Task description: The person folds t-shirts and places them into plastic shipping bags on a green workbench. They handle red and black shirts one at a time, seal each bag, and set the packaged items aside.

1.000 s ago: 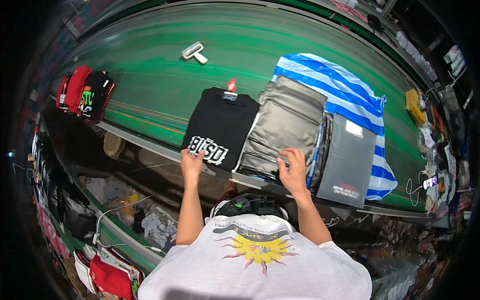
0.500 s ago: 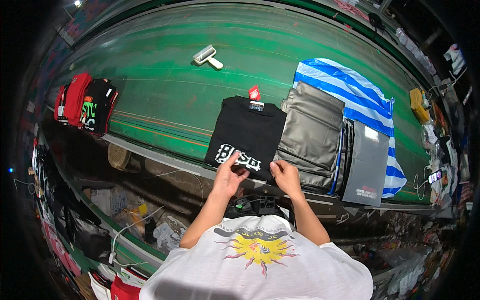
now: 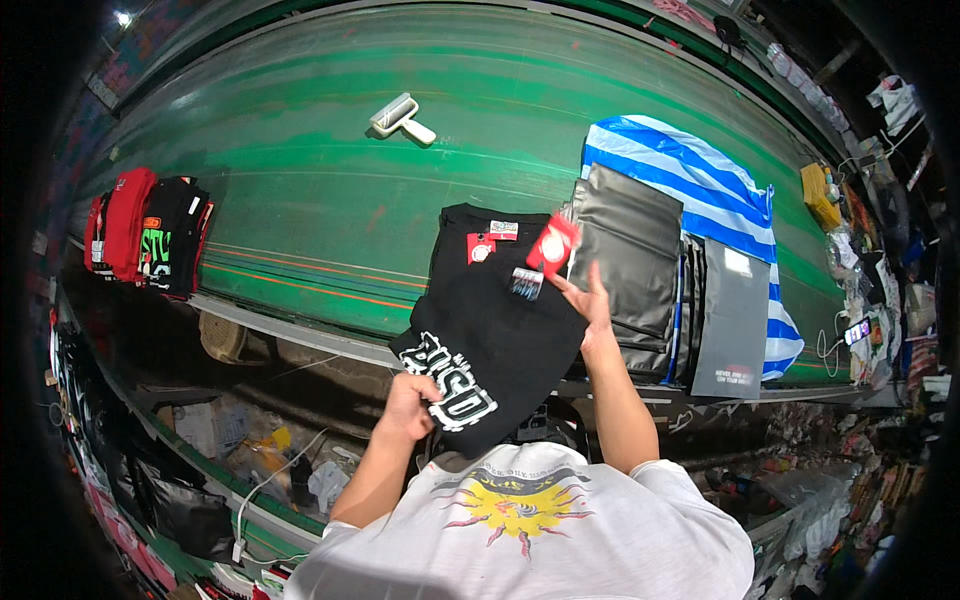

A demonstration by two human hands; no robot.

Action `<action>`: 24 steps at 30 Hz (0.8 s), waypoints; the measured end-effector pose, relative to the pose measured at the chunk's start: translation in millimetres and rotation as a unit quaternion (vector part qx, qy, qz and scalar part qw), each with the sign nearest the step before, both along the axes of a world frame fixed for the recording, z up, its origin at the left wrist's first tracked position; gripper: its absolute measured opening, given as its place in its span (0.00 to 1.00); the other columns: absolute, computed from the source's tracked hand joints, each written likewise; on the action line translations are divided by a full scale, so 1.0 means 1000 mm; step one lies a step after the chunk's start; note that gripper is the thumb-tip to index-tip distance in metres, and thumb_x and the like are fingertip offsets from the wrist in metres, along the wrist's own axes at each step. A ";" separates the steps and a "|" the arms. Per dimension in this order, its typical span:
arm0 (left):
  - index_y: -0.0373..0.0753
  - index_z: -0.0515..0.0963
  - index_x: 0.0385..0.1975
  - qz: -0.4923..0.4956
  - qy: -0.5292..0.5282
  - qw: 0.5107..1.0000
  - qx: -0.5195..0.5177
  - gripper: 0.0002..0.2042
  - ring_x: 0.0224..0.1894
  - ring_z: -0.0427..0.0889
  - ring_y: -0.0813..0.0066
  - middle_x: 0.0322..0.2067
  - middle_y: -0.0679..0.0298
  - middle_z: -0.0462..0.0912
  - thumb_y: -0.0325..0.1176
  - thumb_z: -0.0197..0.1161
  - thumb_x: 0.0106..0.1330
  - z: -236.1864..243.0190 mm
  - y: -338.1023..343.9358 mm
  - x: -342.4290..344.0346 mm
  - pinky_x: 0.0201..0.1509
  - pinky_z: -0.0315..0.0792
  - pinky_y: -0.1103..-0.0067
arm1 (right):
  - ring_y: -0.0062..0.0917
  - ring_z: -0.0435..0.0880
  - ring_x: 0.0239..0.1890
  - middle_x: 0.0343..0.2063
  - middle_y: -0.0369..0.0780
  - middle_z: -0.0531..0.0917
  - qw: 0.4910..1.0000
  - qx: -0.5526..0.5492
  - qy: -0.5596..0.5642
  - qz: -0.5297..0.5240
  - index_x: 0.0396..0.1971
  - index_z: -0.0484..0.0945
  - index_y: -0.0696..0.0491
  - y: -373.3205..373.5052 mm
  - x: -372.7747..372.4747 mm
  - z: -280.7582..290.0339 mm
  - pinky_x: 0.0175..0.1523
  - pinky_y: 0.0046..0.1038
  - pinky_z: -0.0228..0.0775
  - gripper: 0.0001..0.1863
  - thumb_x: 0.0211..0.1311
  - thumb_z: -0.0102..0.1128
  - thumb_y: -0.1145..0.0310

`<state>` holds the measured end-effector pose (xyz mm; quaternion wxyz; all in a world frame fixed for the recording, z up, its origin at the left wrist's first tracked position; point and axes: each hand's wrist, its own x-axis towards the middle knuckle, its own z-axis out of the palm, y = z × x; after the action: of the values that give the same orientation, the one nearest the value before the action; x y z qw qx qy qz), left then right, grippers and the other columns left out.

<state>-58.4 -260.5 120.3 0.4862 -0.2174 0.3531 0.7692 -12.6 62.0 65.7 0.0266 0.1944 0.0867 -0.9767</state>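
Note:
A folded black T-shirt (image 3: 500, 330) with white lettering is lifted and tilted over the table's near edge. My left hand (image 3: 408, 408) is closed on its lower left edge. At its right side is my right hand (image 3: 592, 315), with fingers stretched out and the thumb by the shirt's edge, just below a red hang tag (image 3: 553, 243). Whether the right palm supports the shirt is hidden. Beneath it, another folded black T-shirt (image 3: 455, 225) lies on the green table (image 3: 310, 200), its own red tag (image 3: 481, 248) showing at the neck.
Dark grey plastic bags (image 3: 630, 260) are stacked on the right, beside a grey printed bag (image 3: 728, 330) and a blue-and-white striped sheet (image 3: 690, 170). A white-handled roller (image 3: 405, 120) lies farther back. Folded red and black garments (image 3: 150, 235) sit at the far left.
The upper T-shirt has been lifted and turned toward me, uncovering another black shirt beneath. My left hand moved down and left; my right hand moved up along the shirt's side.

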 end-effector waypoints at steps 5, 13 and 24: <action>0.31 0.80 0.50 -0.015 0.061 0.995 0.074 0.35 0.41 0.89 0.55 0.41 0.50 0.88 0.18 0.53 0.31 -0.007 -0.026 -0.014 0.49 0.86 0.61 | 0.31 0.79 0.60 0.59 0.42 0.79 0.953 0.272 0.009 0.133 0.67 0.70 0.56 0.003 0.003 -0.025 0.69 0.37 0.69 0.33 0.62 0.69 0.64; 0.29 0.71 0.60 -0.046 0.198 0.972 0.116 0.39 0.45 0.88 0.54 0.46 0.49 0.85 0.20 0.55 0.36 0.020 0.056 -0.002 0.49 0.85 0.62 | 0.26 0.77 0.60 0.60 0.38 0.77 0.915 0.397 -0.068 0.018 0.70 0.68 0.53 0.032 0.064 0.019 0.68 0.29 0.65 0.41 0.54 0.71 0.75; 0.30 0.73 0.58 -0.156 0.195 0.966 0.070 0.31 0.42 0.89 0.63 0.44 0.52 0.86 0.18 0.50 0.46 -0.026 0.196 0.001 0.49 0.87 0.68 | 0.50 0.77 0.60 0.56 0.51 0.78 0.454 0.861 -0.168 0.156 0.66 0.74 0.49 0.093 0.180 0.102 0.63 0.35 0.69 0.32 0.61 0.52 0.86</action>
<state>-57.7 -64.2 94.5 0.5356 0.0292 0.4159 0.7343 167.9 154.6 167.4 0.0120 0.2619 0.9060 -0.3323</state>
